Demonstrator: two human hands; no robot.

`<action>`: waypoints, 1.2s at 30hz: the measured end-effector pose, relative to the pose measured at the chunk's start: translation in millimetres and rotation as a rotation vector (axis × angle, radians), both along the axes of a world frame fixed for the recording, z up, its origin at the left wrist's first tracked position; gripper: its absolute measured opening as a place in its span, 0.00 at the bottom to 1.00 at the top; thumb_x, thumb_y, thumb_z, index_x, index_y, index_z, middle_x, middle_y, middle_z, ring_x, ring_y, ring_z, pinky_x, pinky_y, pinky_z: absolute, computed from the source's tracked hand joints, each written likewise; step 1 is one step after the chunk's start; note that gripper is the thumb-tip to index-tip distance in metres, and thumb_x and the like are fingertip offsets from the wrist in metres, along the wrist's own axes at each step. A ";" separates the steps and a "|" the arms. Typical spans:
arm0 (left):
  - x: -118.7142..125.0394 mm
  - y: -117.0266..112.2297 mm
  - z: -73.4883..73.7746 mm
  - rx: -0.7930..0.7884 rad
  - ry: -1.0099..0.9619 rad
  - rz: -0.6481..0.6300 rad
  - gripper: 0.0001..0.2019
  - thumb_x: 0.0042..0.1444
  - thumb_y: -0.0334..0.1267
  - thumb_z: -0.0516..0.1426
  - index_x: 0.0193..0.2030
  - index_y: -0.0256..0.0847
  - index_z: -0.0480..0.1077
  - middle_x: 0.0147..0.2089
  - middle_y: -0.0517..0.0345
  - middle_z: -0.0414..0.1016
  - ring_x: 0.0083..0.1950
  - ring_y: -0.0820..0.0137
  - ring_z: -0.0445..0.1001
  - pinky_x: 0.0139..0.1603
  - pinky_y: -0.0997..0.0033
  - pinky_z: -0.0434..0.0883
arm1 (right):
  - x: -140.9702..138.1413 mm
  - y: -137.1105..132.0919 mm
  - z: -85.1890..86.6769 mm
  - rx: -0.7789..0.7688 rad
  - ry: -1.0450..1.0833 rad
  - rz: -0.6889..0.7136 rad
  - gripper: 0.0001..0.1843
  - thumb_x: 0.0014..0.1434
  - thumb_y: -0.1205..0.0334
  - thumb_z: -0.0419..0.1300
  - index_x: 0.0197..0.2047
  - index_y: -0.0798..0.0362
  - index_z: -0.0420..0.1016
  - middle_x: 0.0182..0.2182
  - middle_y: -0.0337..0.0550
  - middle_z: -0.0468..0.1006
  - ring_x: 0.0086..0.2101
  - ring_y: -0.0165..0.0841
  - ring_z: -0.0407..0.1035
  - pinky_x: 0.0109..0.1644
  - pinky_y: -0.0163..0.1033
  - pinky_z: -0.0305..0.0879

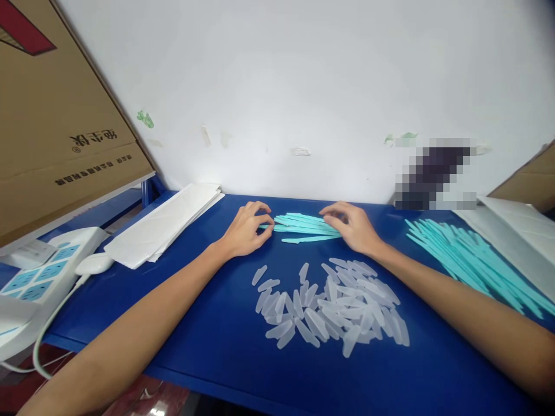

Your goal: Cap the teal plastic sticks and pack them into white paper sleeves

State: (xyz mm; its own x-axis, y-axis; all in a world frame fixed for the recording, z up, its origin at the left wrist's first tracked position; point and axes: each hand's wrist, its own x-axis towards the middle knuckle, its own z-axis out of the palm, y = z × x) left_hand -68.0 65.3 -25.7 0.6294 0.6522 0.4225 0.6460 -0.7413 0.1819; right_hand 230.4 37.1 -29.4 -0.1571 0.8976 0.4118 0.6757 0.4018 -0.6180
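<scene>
A small bundle of teal plastic sticks (303,226) lies on the blue table (208,341) near the white wall. My left hand (248,229) curls its fingers onto the bundle's left end. My right hand (352,226) pinches the right end, so both hands press the sticks together from either side. Closer to me lies a loose heap of several clear frosted caps (333,305), untouched.
A larger pile of teal sticks (470,260) fans out at right beside white bags (520,231). A stack of white bags (167,222) lies at left. A power strip (39,277) and a cardboard box (56,110) sit far left.
</scene>
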 end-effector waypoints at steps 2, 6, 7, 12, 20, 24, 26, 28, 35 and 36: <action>2.8 -4.3 2.7 0.032 0.026 -0.038 0.14 0.67 0.41 0.52 0.44 0.41 0.79 0.56 0.47 0.70 0.55 0.56 0.68 0.53 0.52 0.64 | -1.2 2.8 -1.7 -0.032 -0.074 0.042 0.17 0.59 0.53 0.59 0.48 0.51 0.79 0.47 0.49 0.79 0.45 0.42 0.73 0.50 0.48 0.67; 9.2 -11.1 4.6 0.038 0.099 -0.074 0.16 0.67 0.43 0.52 0.50 0.42 0.79 0.57 0.46 0.71 0.58 0.54 0.66 0.55 0.50 0.64 | -2.6 6.4 -4.7 -0.057 -0.214 0.100 0.20 0.58 0.53 0.61 0.52 0.48 0.77 0.53 0.48 0.76 0.53 0.46 0.69 0.59 0.55 0.62; 10.2 -11.6 3.9 0.028 0.111 -0.074 0.16 0.67 0.43 0.52 0.51 0.42 0.79 0.58 0.46 0.71 0.59 0.53 0.66 0.55 0.50 0.64 | -2.4 6.3 -4.6 -0.068 -0.235 0.105 0.20 0.59 0.52 0.61 0.53 0.48 0.76 0.54 0.48 0.75 0.54 0.47 0.68 0.60 0.57 0.60; 10.3 -9.6 -1.9 -0.042 0.054 -0.047 0.17 0.69 0.44 0.51 0.54 0.44 0.77 0.58 0.46 0.70 0.59 0.55 0.66 0.59 0.49 0.64 | 0.8 5.0 -0.5 -0.134 -0.288 0.177 0.26 0.58 0.44 0.62 0.57 0.43 0.74 0.59 0.49 0.72 0.58 0.51 0.63 0.61 0.62 0.56; 11.2 -12.3 3.4 -0.069 0.133 -0.186 0.18 0.69 0.46 0.51 0.60 0.48 0.74 0.63 0.45 0.66 0.64 0.53 0.62 0.60 0.48 0.63 | 2.5 5.3 -0.6 -0.145 -0.281 0.192 0.31 0.57 0.34 0.61 0.58 0.43 0.74 0.59 0.47 0.72 0.58 0.49 0.63 0.62 0.59 0.57; 12.1 -13.9 5.4 -0.093 0.178 -0.217 0.20 0.70 0.49 0.50 0.63 0.52 0.72 0.65 0.44 0.63 0.66 0.50 0.59 0.60 0.45 0.62 | 2.2 5.8 -3.5 -0.134 -0.237 0.175 0.26 0.62 0.38 0.57 0.56 0.45 0.75 0.58 0.49 0.72 0.57 0.47 0.66 0.62 0.58 0.58; 12.5 -14.6 6.0 -0.107 0.186 -0.228 0.21 0.70 0.50 0.49 0.65 0.53 0.70 0.67 0.44 0.62 0.66 0.49 0.59 0.61 0.44 0.62 | 1.9 6.0 -4.3 -0.128 -0.235 0.178 0.26 0.62 0.39 0.57 0.56 0.45 0.75 0.58 0.49 0.72 0.57 0.47 0.66 0.62 0.58 0.58; 12.9 -15.1 6.7 -0.126 0.195 -0.226 0.21 0.70 0.52 0.49 0.65 0.54 0.70 0.68 0.45 0.62 0.66 0.50 0.59 0.61 0.44 0.62 | 1.4 5.9 -4.4 -0.128 -0.238 0.174 0.26 0.62 0.39 0.57 0.56 0.44 0.75 0.59 0.49 0.71 0.58 0.48 0.65 0.62 0.58 0.58; 8.9 -13.0 12.5 -0.178 0.123 -0.215 0.15 0.68 0.51 0.54 0.54 0.56 0.79 0.68 0.49 0.64 0.67 0.49 0.58 0.63 0.41 0.60 | 1.1 4.0 -1.2 -0.146 -0.292 0.178 0.25 0.61 0.44 0.59 0.59 0.43 0.73 0.63 0.51 0.66 0.62 0.51 0.61 0.64 0.63 0.53; 7.6 -12.6 13.9 -0.185 0.118 -0.220 0.14 0.68 0.50 0.55 0.53 0.56 0.80 0.67 0.50 0.64 0.67 0.49 0.58 0.63 0.41 0.60 | 1.4 4.0 -0.6 -0.150 -0.302 0.183 0.25 0.61 0.46 0.59 0.60 0.43 0.72 0.64 0.51 0.65 0.63 0.52 0.60 0.65 0.64 0.52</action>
